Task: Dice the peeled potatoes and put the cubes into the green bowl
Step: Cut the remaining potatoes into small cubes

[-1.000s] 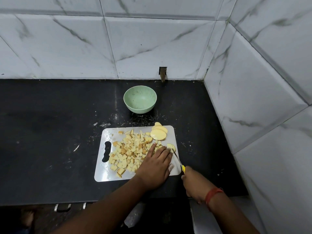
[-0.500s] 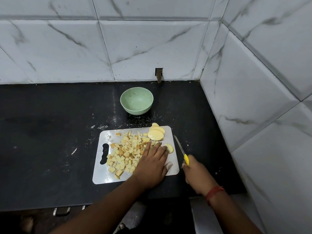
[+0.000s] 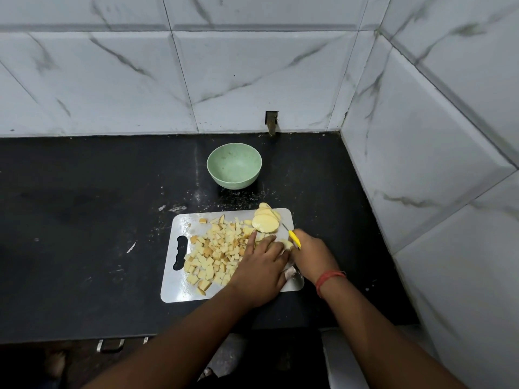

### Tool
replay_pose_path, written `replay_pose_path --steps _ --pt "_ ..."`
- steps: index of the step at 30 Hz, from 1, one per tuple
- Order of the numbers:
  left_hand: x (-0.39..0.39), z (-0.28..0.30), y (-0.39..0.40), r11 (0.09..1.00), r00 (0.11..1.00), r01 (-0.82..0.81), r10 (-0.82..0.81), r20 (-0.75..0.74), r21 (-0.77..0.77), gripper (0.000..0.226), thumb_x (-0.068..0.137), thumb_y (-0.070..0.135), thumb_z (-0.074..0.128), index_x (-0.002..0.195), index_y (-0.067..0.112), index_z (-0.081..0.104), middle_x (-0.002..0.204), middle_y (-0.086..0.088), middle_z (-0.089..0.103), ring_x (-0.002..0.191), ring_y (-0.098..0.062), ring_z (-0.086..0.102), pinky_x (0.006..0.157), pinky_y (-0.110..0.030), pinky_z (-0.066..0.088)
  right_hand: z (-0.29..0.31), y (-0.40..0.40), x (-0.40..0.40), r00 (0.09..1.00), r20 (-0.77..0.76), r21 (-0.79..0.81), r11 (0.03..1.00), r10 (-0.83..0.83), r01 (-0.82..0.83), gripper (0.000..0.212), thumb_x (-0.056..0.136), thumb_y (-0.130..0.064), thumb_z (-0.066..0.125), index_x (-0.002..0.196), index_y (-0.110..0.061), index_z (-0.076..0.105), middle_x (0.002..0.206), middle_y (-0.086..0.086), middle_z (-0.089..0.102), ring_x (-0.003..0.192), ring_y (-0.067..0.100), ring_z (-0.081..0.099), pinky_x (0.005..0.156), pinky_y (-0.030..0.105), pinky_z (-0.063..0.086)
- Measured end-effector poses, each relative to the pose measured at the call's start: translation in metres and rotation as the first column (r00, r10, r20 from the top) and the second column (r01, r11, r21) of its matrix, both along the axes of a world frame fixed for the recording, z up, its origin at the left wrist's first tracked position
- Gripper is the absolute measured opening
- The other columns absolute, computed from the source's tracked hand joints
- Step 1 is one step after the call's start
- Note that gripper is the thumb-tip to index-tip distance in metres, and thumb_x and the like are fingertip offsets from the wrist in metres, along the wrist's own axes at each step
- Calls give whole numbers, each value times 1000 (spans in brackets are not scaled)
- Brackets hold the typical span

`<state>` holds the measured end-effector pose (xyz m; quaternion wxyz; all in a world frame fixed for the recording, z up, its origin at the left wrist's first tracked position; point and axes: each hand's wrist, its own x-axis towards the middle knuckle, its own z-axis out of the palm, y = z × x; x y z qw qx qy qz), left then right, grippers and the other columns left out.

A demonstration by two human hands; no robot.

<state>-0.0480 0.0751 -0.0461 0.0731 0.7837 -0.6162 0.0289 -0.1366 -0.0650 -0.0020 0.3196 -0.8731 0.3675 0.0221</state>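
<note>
A white cutting board [image 3: 179, 287] lies on the black counter with a heap of potato cubes [image 3: 216, 256] on its left and middle. Potato slices [image 3: 265, 222] are stacked at its far right corner. My left hand [image 3: 259, 269] lies flat on the board, fingers straight, pressing a potato piece [image 3: 286, 243] at its fingertips. My right hand [image 3: 313, 255] grips a yellow-handled knife [image 3: 293, 238], its blade pointing away toward the slices. The green bowl [image 3: 234, 165] stands empty behind the board.
The black counter [image 3: 84, 220] ends at a tiled back wall and a tiled right wall [image 3: 421, 178] close to the board. Small scraps and crumbs lie between bowl and board. The counter's front edge runs just below the board.
My right hand has moved left onto the board, bringing the knife beside the potato piece under my left fingertips. The left hand stayed flat on the board.
</note>
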Motion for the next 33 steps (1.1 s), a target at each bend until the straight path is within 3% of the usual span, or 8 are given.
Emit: replay_pose_path --steps 8,14,19,27,33 --pt "-5 -3 3 997 999 33 -34 -8 -66 57 105 53 36 135 12 61 125 -3 57 131 -25 49 124 -56 21 -5 -14 9 998 -19 -8 998 56 -56 14 82 -15 51 86 -24 61 77 -1 65 71 21 63 69 37 55" --pt "-5 0 0 998 999 43 -45 -30 -38 60 105 53 33 133 8 62 124 -3 58 136 -27 46 125 -56 18 -7 -21 11 992 -42 -125 985 116 -120 17 85 -17 55 90 -27 68 88 -1 54 77 20 57 69 34 51" --pt "-7 0 -4 999 999 28 -29 -22 -36 61 104 54 33 134 10 63 122 -1 56 128 -23 49 126 -49 17 -11 -24 12 992 -43 -155 980 119 -125 19 89 -16 54 92 -26 70 88 -3 54 76 19 56 68 31 51" --pt "-11 -2 -10 999 1000 -6 5 -4 -49 59 105 51 36 132 6 63 134 -11 55 123 -29 52 122 -45 31 -13 -20 7 994 -42 -193 975 100 -107 28 89 -10 52 66 -24 48 79 -3 48 68 17 51 60 28 39" --pt "-11 -2 -13 1000 1000 -10 10 -16 11 61 106 51 30 134 5 60 133 -13 53 122 -34 49 118 -46 34 -15 -22 8 992 7 -192 974 125 -121 16 86 -10 54 79 -19 65 81 -4 49 69 16 52 60 29 43"
